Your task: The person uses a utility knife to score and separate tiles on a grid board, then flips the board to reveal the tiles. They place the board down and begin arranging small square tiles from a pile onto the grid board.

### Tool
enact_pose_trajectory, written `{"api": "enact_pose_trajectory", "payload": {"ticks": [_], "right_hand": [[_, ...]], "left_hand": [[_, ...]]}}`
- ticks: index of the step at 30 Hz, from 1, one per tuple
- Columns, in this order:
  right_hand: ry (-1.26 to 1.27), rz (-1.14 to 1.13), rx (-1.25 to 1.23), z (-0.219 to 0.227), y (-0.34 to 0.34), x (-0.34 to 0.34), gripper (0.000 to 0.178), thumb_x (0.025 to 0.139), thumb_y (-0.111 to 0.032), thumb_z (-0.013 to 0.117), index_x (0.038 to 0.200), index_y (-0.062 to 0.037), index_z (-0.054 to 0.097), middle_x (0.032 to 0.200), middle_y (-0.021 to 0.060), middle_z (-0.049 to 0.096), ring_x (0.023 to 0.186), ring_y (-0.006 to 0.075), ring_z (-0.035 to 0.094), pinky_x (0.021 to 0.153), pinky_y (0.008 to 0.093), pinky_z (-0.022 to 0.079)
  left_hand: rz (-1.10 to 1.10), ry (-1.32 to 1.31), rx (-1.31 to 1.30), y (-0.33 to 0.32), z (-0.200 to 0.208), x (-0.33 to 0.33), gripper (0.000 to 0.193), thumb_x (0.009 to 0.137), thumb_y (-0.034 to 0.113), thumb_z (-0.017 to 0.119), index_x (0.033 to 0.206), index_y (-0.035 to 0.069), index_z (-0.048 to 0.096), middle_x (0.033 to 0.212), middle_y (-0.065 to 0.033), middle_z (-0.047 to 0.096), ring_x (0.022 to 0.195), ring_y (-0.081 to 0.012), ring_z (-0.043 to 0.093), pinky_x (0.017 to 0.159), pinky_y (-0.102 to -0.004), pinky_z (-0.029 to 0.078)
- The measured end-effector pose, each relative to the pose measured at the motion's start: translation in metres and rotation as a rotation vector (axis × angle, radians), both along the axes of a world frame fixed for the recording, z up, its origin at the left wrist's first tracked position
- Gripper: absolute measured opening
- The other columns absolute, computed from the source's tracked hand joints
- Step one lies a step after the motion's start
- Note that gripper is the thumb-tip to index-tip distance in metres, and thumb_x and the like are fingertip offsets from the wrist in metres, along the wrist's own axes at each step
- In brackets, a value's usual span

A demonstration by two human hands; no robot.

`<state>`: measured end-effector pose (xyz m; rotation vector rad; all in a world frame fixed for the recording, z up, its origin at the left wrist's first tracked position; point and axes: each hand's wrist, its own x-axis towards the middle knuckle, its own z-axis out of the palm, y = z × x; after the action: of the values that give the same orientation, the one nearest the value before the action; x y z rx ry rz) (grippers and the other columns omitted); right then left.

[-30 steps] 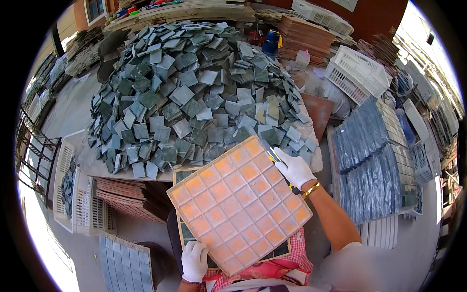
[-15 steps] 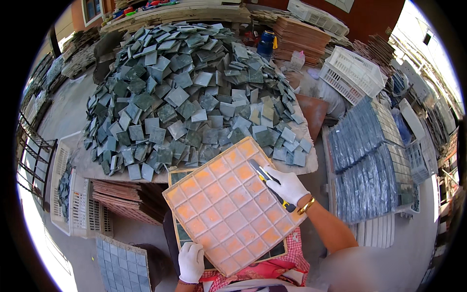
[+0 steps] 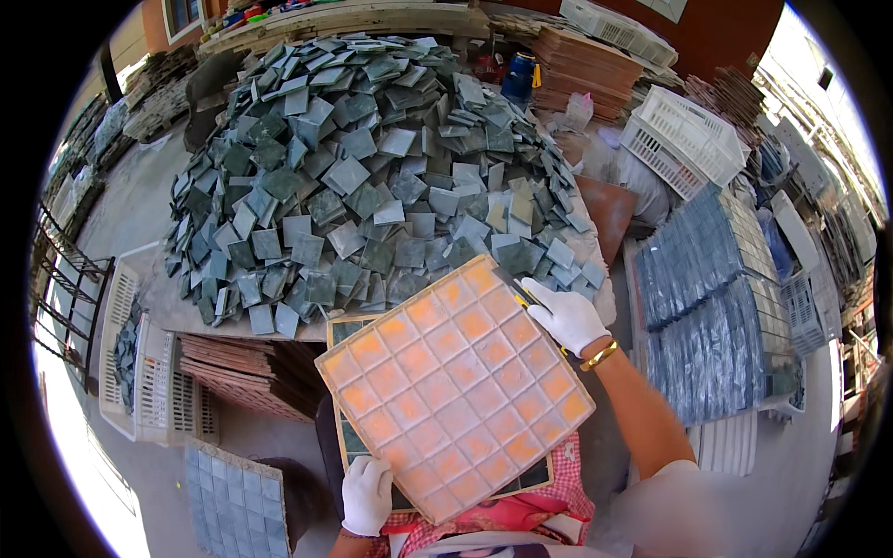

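An orange-and-grey square gridded tray [image 3: 456,391] lies tilted over my lap, its surface divided into many square cells. Beneath it shows a framed sheet of dark green tiles [image 3: 346,333], mostly hidden. My left hand [image 3: 366,497], in a white glove, has its fingers closed on the tray's lower left edge. In my white-gloved right hand [image 3: 567,318] is a black and yellow utility knife [image 3: 526,296], at the tray's upper right edge. Part of the knife is covered by the hand.
A big heap of loose grey-green tiles [image 3: 353,186] covers the table [image 3: 200,321] ahead. On the right stand wrapped tile stacks [image 3: 707,344] and white crates [image 3: 688,139]. A white crate [image 3: 149,391] and reddish sheets [image 3: 246,372] are at left, near a tile-covered panel [image 3: 237,502].
My right hand has moved the utility knife from over the tray's face to its upper right edge. My left hand stays at the lower left edge. The view has shifted slightly.
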<state>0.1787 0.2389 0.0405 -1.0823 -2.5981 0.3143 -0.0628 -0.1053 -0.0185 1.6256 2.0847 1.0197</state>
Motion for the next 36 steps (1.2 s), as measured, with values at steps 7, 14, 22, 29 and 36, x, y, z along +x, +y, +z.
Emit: {"api": "enact_pose_trajectory", "payload": {"ticks": [7,14,22,29,36], "right_hand": [[0.014,-0.123,-0.120,-0.010,-0.015,-0.009,0.042,0.089,-0.028,0.053,0.130,-0.0201,0.048,0.073,0.0216,0.063,0.066,0.0403,0.062,0.060,0.0508,0.048],[0.051,-0.084,-0.161,-0.005,-0.026,-0.011,0.040,0.089,-0.026,0.055,0.128,-0.0174,0.049,0.075,0.0208,0.063,0.067,0.0409,0.061,0.059,0.0494,0.048],[0.032,-0.124,-0.241,0.005,-0.028,-0.015,0.032,0.090,-0.028,0.054,0.120,-0.0172,0.053,0.077,0.0211,0.063,0.069,0.0404,0.062,0.062,0.0504,0.048],[0.221,-0.251,-0.247,-0.011,-0.053,-0.006,0.043,0.089,-0.030,0.057,0.130,-0.0179,0.052,0.089,0.0226,0.065,0.076,0.0399,0.063,0.068,0.0462,0.051],[0.360,-0.325,-0.295,0.001,-0.057,0.035,0.044,0.088,-0.028,0.058,0.130,-0.0151,0.052,0.096,0.0227,0.065,0.082,0.0384,0.064,0.072,0.0408,0.051]], "left_hand": [[0.004,0.002,-0.026,-0.001,0.000,0.003,0.007,0.081,0.006,0.060,0.087,0.005,0.058,0.083,-0.0139,0.056,0.080,-0.0346,0.056,0.069,-0.0432,0.045],[0.008,-0.001,-0.035,-0.001,0.002,0.001,0.007,0.081,0.006,0.060,0.088,0.005,0.058,0.084,-0.0138,0.056,0.081,-0.0343,0.056,0.070,-0.0432,0.044],[0.007,-0.001,-0.036,0.000,0.000,0.001,0.008,0.080,0.004,0.060,0.088,0.005,0.059,0.084,-0.0142,0.056,0.080,-0.0346,0.056,0.071,-0.0423,0.045],[-0.041,-0.015,-0.036,0.004,0.013,-0.003,0.009,0.081,0.006,0.060,0.089,0.005,0.059,0.084,-0.0145,0.057,0.077,-0.0353,0.058,0.065,-0.0433,0.046],[-0.092,0.121,-0.283,0.037,0.054,0.003,0.011,0.083,0.018,0.060,0.088,0.008,0.060,0.075,-0.0144,0.059,0.070,-0.0359,0.060,0.061,-0.0440,0.048]]}}
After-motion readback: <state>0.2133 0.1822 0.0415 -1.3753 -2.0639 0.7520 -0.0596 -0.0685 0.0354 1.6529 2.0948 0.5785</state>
